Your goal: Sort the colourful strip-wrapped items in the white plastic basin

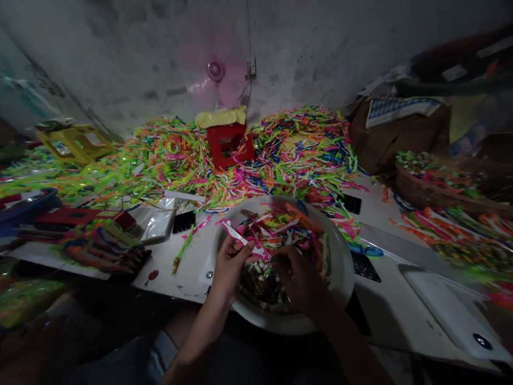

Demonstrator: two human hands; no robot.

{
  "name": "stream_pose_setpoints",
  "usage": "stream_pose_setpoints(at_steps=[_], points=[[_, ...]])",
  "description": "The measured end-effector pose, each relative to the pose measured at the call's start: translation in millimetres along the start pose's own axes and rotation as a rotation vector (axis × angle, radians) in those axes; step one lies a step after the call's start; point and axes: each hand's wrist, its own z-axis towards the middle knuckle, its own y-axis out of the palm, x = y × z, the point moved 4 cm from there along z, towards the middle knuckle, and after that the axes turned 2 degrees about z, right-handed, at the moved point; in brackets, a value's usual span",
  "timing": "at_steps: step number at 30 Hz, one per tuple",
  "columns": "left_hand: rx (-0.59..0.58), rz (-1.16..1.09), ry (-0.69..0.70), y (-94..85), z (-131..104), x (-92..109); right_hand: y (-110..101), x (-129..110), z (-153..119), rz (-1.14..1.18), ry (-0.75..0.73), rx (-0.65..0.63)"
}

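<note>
My left hand pinches a long, thin pink-and-white plastic piece between thumb and fingers, above a wide white basin. My right hand is close by at the piece's lower right end, its fingers drawn together. Shadow hides whatever may lie between those fingertips. Inside the basin are many thin coloured plastic pieces in its far half. Small pale and dark bits gather in the nearer part, below my hands.
A heap of bright plastic strips covers the table's back, around a red stool. A yellow stool lies left. Bundled strips sit at left. Blue-handled scissors, a white case and a brown basin are right.
</note>
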Motion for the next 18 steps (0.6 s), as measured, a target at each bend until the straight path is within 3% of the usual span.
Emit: stream_pose_setpoints(at_steps=[10,15,18], points=[[0.007,0.01,0.012,-3.2,-0.2,0.2,-0.8,-3.7,0.0,-0.009,-0.024,-0.004],[-0.016,0.053,0.049,-2.0,4.5,-8.8,2.6,-0.3,0.5,-0.032,0.02,-0.009],[-0.038,0.118,0.054,-20.4,2.1,-5.9,1.4,1.7,0.7,0.012,0.071,-0.015]])
